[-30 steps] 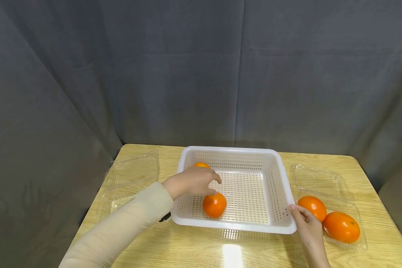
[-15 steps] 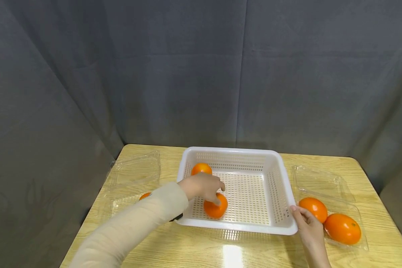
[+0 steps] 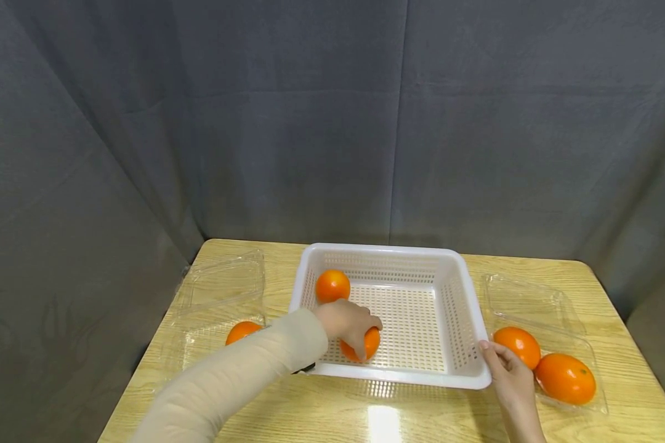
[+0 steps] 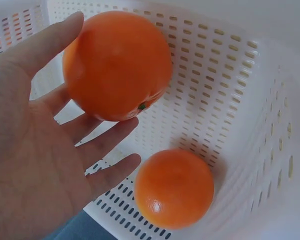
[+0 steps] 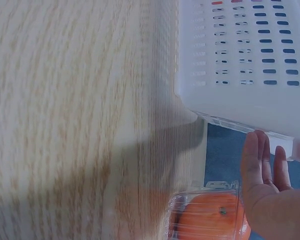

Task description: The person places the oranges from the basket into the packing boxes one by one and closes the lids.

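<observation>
Head view: the left hand cups an orange in the basket, apparently the gripping step. Left wrist: its fingers spread round the orange; lifting would need a firmer curl. Right wrist: the right hand pinches the basket's rim.

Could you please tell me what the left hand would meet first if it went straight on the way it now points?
Most likely the near fruit in the basket: the left hand straddles it, with little or no gap, though the pictures leave firm contact unclear.
</observation>
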A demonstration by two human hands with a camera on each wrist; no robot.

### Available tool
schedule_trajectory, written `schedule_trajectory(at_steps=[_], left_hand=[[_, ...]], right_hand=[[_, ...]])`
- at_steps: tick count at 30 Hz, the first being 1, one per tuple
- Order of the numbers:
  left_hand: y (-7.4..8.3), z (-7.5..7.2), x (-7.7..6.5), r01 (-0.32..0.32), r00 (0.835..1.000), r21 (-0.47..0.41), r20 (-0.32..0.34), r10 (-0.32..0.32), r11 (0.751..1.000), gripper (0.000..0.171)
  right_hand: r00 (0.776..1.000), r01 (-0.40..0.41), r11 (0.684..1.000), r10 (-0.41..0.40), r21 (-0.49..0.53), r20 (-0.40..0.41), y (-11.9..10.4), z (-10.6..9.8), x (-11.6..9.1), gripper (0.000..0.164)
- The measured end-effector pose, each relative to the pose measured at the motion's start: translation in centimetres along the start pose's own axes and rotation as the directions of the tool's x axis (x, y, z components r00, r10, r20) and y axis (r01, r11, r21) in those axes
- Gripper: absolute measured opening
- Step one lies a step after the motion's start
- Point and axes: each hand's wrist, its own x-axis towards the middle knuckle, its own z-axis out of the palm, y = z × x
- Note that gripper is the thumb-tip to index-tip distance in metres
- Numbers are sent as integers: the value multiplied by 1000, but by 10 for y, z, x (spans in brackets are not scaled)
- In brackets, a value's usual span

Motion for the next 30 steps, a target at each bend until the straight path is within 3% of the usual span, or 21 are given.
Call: schedule_trajectory(at_steps=[8, 18, 24, 30], left_hand=[[3, 1, 4, 11, 1000, 19, 14, -11, 1000, 64], [2, 4, 5, 20, 999, -35, 27, -20, 999, 65], [1, 8, 6, -38, 999, -3, -25, 38, 999, 66], [0, 5, 5, -109, 987, 33, -117, 113, 993, 69]], right_hand=[[1000, 2, 1000, -2, 24, -3, 0, 0, 1, 61], [1000, 8, 999, -7, 46, -10, -1, 2, 1, 56], [1000, 10, 1000, -10, 21, 1, -2, 2, 0, 59], [1000, 5, 1000, -5, 5, -1, -1, 1, -1, 61]])
